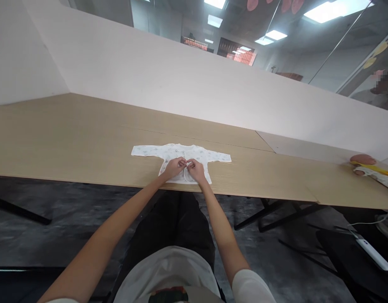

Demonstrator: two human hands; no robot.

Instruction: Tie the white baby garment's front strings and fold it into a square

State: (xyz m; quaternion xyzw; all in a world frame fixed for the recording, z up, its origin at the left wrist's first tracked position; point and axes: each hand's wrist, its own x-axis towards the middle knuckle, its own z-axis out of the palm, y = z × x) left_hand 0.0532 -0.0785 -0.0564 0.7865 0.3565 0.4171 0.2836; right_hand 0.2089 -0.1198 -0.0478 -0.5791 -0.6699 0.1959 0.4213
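Observation:
A small white baby shirt (178, 150) with a faint print lies flat on the tabletop, its two sleeves spread out to the sides. My left hand (175, 167) pinches the shirt's front near the middle. Close beside it, my right hand (195, 169) pinches the front from the other side, the fingertips of both hands nearly meeting. Whatever fastening or edge sits between the fingers is too small and too covered to make out. The shirt's lower hem reaches almost to the table's near edge.
The long wood-coloured table (70, 139) runs against a white wall (156, 80) with glass above. At the far right lie a doll-like figure (362, 159) and a yellow strip (375, 168). A black chair (345, 252) with a white power strip (374, 254) stands below right.

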